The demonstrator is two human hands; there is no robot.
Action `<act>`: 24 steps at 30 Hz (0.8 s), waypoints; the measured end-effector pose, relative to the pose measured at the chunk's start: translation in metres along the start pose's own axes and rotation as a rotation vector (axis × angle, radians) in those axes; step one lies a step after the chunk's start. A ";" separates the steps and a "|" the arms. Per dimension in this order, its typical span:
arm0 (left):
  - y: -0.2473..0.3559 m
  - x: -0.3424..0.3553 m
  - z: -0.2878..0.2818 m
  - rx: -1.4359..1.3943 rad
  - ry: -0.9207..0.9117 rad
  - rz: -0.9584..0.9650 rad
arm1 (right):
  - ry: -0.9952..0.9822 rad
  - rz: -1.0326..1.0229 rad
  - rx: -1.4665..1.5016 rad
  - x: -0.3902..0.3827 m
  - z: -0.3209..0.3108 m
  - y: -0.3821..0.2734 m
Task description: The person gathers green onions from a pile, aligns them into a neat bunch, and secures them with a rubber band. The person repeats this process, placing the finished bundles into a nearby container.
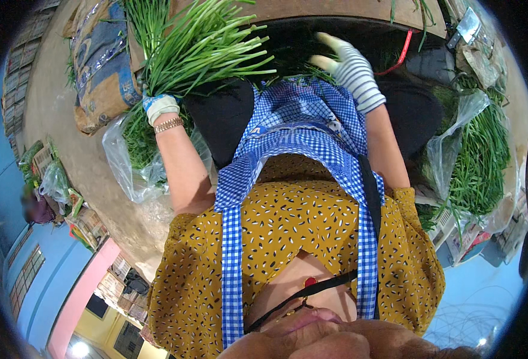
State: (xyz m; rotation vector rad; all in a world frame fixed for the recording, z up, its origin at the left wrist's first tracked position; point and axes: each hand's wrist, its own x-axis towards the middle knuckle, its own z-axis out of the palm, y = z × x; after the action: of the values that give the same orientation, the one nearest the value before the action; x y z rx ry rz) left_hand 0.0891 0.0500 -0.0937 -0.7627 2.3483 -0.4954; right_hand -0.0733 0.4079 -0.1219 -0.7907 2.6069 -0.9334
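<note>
At the upper left my left hand (160,107), in a white and blue glove, is closed round the leafy lower end of a big bunch of garlic chives (201,57). The pale stem ends fan out to the right, and the greens hide most of the fingers. More long chives (145,24) stand just behind that bunch. My right hand (354,75) wears a striped glove and holds nothing. Its thumb and fingers are stretched apart over the dark surface before my apron, with a few loose green blades (319,73) below them.
A clear plastic bag of greens (141,149) lies beside my left forearm. Right of me is another bag of long greens (476,161). A cleaver (466,30) lies at the far right, near a red strip (404,54). Brown and blue sacking (105,66) is at the upper left.
</note>
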 end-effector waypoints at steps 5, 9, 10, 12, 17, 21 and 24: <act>0.009 0.012 -0.006 0.096 -0.146 0.081 | -0.077 -0.023 0.450 0.000 0.017 -0.080; 0.004 0.022 0.003 0.025 -0.259 0.018 | 0.092 -0.342 -0.104 0.016 0.027 -0.085; 0.003 0.024 0.009 0.031 -0.240 0.015 | 0.139 -0.437 -0.178 0.019 0.030 -0.087; -0.002 0.031 0.020 0.046 -0.202 0.011 | -0.041 -0.428 -0.197 0.022 0.035 -0.095; -0.009 0.053 0.045 0.091 -0.162 0.024 | -0.197 -0.320 -0.202 0.025 0.050 -0.101; -0.013 0.063 0.060 0.117 -0.136 0.023 | -0.107 -0.228 -0.273 0.021 0.046 -0.097; -0.008 0.050 0.048 -0.007 -0.126 -0.022 | -0.074 -0.010 0.070 0.017 0.031 -0.088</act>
State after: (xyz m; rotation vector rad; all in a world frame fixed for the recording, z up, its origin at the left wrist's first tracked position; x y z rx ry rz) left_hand 0.0915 0.0052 -0.1470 -0.8006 2.2280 -0.4362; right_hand -0.0388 0.3257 -0.0895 -0.8054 2.4944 -0.9739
